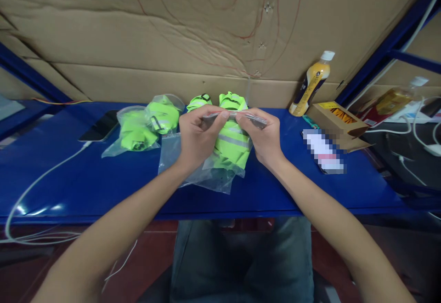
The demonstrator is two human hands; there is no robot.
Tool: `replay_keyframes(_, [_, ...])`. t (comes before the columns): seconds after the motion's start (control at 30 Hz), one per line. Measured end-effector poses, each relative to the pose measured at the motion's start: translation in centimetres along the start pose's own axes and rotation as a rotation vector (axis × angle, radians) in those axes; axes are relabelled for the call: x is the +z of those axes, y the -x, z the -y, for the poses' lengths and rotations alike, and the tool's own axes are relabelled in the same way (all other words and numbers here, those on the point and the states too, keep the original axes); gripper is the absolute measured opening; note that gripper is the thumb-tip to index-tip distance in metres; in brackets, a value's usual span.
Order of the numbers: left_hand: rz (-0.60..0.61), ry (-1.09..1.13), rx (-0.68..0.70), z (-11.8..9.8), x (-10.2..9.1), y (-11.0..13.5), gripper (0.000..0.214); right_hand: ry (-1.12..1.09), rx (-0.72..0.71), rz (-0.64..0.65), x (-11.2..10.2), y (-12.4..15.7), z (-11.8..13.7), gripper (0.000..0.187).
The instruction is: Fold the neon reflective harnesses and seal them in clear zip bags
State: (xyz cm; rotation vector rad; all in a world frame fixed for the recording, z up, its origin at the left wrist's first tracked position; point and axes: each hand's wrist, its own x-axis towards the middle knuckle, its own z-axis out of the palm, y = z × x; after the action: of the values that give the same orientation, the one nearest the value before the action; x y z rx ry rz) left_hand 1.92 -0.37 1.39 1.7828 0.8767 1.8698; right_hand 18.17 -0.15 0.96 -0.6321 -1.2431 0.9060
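Both hands pinch the top edge of a clear plastic zip bag (pixel 259 120), which has a thin red line along it. My left hand (pixel 198 133) grips the left part of that edge, and my right hand (pixel 264 133) the right part, thumbs almost meeting in the middle. Beneath the hands lies a folded neon-yellow reflective vest (pixel 231 144) with a grey stripe and clear plastic around its lower end; I cannot tell whether it is inside the held bag. Another clear bag (pixel 168 153) lies flat by my left wrist. More neon fabric (pixel 199 101) shows behind the hands.
Two bagged neon bundles, one nearer (pixel 138 130) and one behind (pixel 163 114), lie left beside a dark phone (pixel 99 126) on a white cable. On the right stand a yellow drink bottle (pixel 312 82), an open cardboard box (pixel 339 126) and a blurred-out phone (pixel 324 151). Cardboard (pixel 138 50) backs the blue table (pixel 113 188).
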Motion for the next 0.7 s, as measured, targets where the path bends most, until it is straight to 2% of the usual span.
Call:
replay_keyframes(0.17, [0.029,0.039,-0.025,-0.02,0.20,0.46,0.040,-0.001,-0.071,-0.015,-0.12,0.04,0.04,0.003])
replay_keyframes(0.53, [0.043,0.037,-0.073,-0.28,0.02,0.02,0.044,-0.003,-0.007,-0.048,-0.09,0.18,0.05,0.007])
replay_keyframes(0.7, [0.051,0.119,-0.085,-0.02,-0.15,-0.08,0.039,0.018,0.001,-0.055,-0.17,0.23,0.23,0.007])
